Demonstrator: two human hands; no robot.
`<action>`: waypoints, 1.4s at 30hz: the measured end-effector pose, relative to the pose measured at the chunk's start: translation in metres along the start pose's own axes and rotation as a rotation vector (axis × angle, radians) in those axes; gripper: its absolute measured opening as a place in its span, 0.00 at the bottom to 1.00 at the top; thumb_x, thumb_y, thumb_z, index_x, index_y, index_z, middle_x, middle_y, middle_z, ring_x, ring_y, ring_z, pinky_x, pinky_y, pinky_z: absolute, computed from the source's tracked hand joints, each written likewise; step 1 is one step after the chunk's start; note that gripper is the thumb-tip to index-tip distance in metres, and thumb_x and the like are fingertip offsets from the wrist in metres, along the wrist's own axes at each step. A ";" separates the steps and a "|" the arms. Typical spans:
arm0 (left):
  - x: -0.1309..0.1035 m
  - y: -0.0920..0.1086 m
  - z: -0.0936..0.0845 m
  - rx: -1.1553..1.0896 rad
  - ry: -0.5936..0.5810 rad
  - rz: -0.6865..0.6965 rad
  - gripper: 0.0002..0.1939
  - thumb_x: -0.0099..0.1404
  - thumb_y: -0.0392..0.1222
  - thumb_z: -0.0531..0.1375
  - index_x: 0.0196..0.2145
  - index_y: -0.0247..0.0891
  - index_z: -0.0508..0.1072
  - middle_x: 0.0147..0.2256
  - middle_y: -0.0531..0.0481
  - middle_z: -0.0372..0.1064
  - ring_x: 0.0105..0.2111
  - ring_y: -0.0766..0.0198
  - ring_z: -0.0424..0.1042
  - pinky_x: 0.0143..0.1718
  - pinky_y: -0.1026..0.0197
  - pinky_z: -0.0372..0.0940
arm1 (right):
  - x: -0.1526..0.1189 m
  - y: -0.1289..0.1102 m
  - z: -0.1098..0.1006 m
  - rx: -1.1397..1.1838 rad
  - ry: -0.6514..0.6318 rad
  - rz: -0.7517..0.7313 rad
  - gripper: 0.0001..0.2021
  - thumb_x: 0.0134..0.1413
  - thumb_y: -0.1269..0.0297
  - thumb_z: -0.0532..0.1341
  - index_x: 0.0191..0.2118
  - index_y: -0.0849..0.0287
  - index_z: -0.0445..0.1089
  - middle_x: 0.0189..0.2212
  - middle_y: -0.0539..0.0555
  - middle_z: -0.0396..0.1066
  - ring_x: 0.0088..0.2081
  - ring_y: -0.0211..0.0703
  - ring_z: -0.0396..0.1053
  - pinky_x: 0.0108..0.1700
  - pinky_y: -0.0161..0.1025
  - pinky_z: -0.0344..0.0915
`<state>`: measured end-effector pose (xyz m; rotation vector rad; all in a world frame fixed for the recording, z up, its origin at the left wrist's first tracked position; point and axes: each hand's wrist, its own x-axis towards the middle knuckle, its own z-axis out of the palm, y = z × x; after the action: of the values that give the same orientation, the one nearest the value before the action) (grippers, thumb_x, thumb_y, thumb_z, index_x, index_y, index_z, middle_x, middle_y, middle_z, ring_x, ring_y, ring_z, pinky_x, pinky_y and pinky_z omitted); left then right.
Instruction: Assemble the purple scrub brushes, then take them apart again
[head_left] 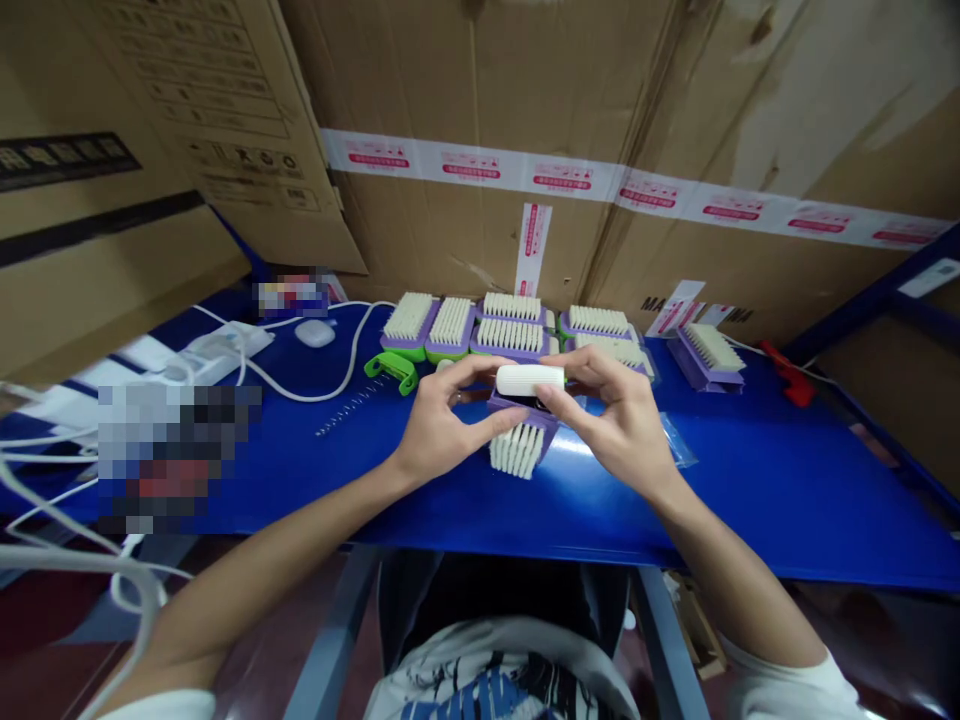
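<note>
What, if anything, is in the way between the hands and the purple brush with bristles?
Nothing that I can see. The left hand already touches the purple brush, and the right hand pinches the white ribbed piece just above it in the picture. Part of both is hidden, though.

Small workshop, blue workbench [787, 490], taped cardboard [435, 70] behind, row of similar brushes [512, 335]

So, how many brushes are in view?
8: one brush held, four beyond the left hand, two beyond the right hand, one alone farther right. Others may be hidden.
</note>
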<state>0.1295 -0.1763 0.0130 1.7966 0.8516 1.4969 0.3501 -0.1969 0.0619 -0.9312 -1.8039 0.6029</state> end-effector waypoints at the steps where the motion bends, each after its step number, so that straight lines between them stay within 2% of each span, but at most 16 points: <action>1: -0.001 0.001 0.001 0.015 0.030 0.020 0.19 0.63 0.43 0.80 0.49 0.38 0.85 0.45 0.46 0.86 0.44 0.60 0.86 0.45 0.65 0.81 | 0.001 -0.001 0.000 0.008 -0.031 0.015 0.12 0.70 0.53 0.73 0.48 0.57 0.81 0.42 0.53 0.87 0.43 0.45 0.85 0.46 0.41 0.77; 3: -0.003 0.002 0.002 0.043 0.063 0.050 0.17 0.64 0.42 0.80 0.48 0.38 0.85 0.45 0.47 0.86 0.43 0.61 0.86 0.44 0.65 0.80 | 0.001 -0.002 -0.001 0.006 -0.084 0.032 0.14 0.69 0.51 0.74 0.48 0.57 0.81 0.45 0.55 0.87 0.45 0.47 0.85 0.49 0.42 0.77; 6: -0.001 0.001 -0.001 0.079 0.037 0.095 0.17 0.66 0.41 0.79 0.51 0.38 0.85 0.47 0.46 0.86 0.46 0.59 0.86 0.45 0.64 0.81 | 0.002 0.004 -0.001 0.007 -0.114 -0.004 0.15 0.71 0.51 0.73 0.51 0.56 0.81 0.48 0.56 0.86 0.48 0.48 0.85 0.52 0.44 0.77; 9: 0.006 0.003 -0.006 0.164 -0.022 0.295 0.20 0.70 0.37 0.75 0.58 0.40 0.84 0.53 0.43 0.85 0.54 0.55 0.85 0.55 0.58 0.81 | 0.002 0.013 0.003 0.034 -0.135 -0.074 0.15 0.74 0.51 0.71 0.55 0.55 0.80 0.51 0.57 0.85 0.52 0.49 0.83 0.57 0.47 0.77; 12: 0.017 0.009 -0.011 0.240 -0.108 0.515 0.19 0.75 0.32 0.69 0.61 0.44 0.85 0.57 0.42 0.84 0.57 0.56 0.84 0.60 0.54 0.79 | -0.001 0.024 0.009 0.038 -0.131 -0.084 0.17 0.75 0.49 0.69 0.59 0.54 0.77 0.51 0.56 0.84 0.49 0.48 0.82 0.54 0.48 0.78; 14: 0.027 0.014 -0.014 0.280 -0.175 0.569 0.16 0.77 0.33 0.70 0.59 0.44 0.86 0.57 0.41 0.84 0.53 0.58 0.86 0.55 0.58 0.80 | -0.004 0.029 0.012 0.058 -0.111 -0.057 0.20 0.74 0.48 0.70 0.61 0.54 0.74 0.49 0.55 0.83 0.46 0.47 0.81 0.51 0.47 0.78; 17: 0.041 0.021 -0.018 0.372 -0.239 0.598 0.13 0.76 0.35 0.72 0.56 0.43 0.87 0.48 0.44 0.85 0.44 0.62 0.85 0.45 0.62 0.78 | -0.007 0.035 0.014 0.107 -0.081 -0.008 0.25 0.71 0.46 0.72 0.62 0.52 0.68 0.45 0.53 0.83 0.43 0.47 0.81 0.50 0.47 0.78; 21: 0.052 0.030 -0.023 0.469 -0.315 0.622 0.13 0.77 0.33 0.70 0.56 0.44 0.88 0.40 0.48 0.81 0.38 0.65 0.80 0.39 0.64 0.74 | -0.010 0.037 0.011 0.076 -0.065 0.006 0.26 0.69 0.44 0.73 0.61 0.52 0.67 0.46 0.54 0.84 0.42 0.46 0.81 0.49 0.46 0.76; 24: 0.054 0.033 -0.025 0.480 -0.389 0.588 0.16 0.79 0.32 0.67 0.57 0.47 0.87 0.42 0.48 0.82 0.37 0.66 0.80 0.37 0.65 0.72 | -0.010 0.040 0.012 0.071 -0.067 -0.017 0.23 0.71 0.44 0.71 0.59 0.53 0.70 0.45 0.53 0.84 0.41 0.44 0.80 0.49 0.44 0.75; 27: 0.054 0.028 -0.025 0.497 -0.368 0.570 0.15 0.79 0.36 0.68 0.57 0.50 0.87 0.45 0.48 0.84 0.40 0.63 0.81 0.41 0.61 0.75 | -0.005 0.042 0.013 0.098 -0.049 -0.031 0.22 0.72 0.42 0.70 0.56 0.54 0.73 0.45 0.53 0.84 0.43 0.44 0.80 0.49 0.43 0.75; 31: 0.049 0.008 -0.025 0.450 -0.349 0.506 0.17 0.78 0.41 0.70 0.62 0.50 0.85 0.49 0.46 0.84 0.47 0.59 0.82 0.50 0.57 0.76 | -0.004 0.040 -0.008 0.019 -0.080 -0.022 0.31 0.71 0.36 0.68 0.66 0.52 0.70 0.50 0.55 0.85 0.49 0.50 0.83 0.54 0.48 0.78; 34: 0.040 -0.011 -0.026 0.300 -0.317 0.331 0.29 0.78 0.45 0.71 0.73 0.47 0.75 0.57 0.43 0.82 0.52 0.57 0.82 0.54 0.57 0.76 | -0.031 0.041 -0.044 -0.464 0.002 0.068 0.35 0.72 0.35 0.66 0.72 0.52 0.69 0.55 0.62 0.84 0.57 0.61 0.82 0.59 0.58 0.77; 36: 0.033 -0.022 -0.025 0.188 -0.241 0.194 0.32 0.76 0.49 0.72 0.73 0.44 0.73 0.58 0.41 0.80 0.52 0.57 0.82 0.52 0.59 0.77 | -0.061 0.050 -0.068 -0.906 0.058 0.210 0.30 0.74 0.40 0.65 0.67 0.57 0.75 0.53 0.68 0.83 0.55 0.69 0.81 0.52 0.60 0.79; 38: 0.026 -0.031 -0.022 0.093 -0.207 0.080 0.33 0.74 0.55 0.74 0.70 0.41 0.75 0.59 0.39 0.80 0.51 0.56 0.82 0.51 0.59 0.77 | -0.086 0.062 -0.087 -1.065 -0.034 0.332 0.23 0.75 0.51 0.63 0.65 0.60 0.78 0.53 0.71 0.82 0.47 0.68 0.82 0.42 0.57 0.79; 40: 0.021 -0.038 -0.017 -0.005 -0.252 0.008 0.36 0.73 0.61 0.74 0.69 0.39 0.74 0.60 0.37 0.79 0.51 0.54 0.82 0.51 0.58 0.78 | -0.095 0.067 -0.098 -0.941 0.002 0.283 0.21 0.74 0.57 0.63 0.64 0.61 0.79 0.52 0.69 0.82 0.43 0.61 0.83 0.42 0.55 0.80; 42: 0.018 -0.043 -0.012 -0.121 -0.330 -0.033 0.39 0.74 0.64 0.71 0.71 0.38 0.72 0.61 0.35 0.79 0.52 0.51 0.83 0.51 0.57 0.79 | -0.081 0.059 -0.100 -0.671 0.102 0.118 0.20 0.74 0.56 0.66 0.64 0.57 0.80 0.52 0.63 0.83 0.44 0.55 0.83 0.49 0.54 0.82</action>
<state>0.1172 -0.1357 -0.0096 1.8606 0.6107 1.1599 0.4791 -0.2293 0.0140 -1.4896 -1.8939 -0.0033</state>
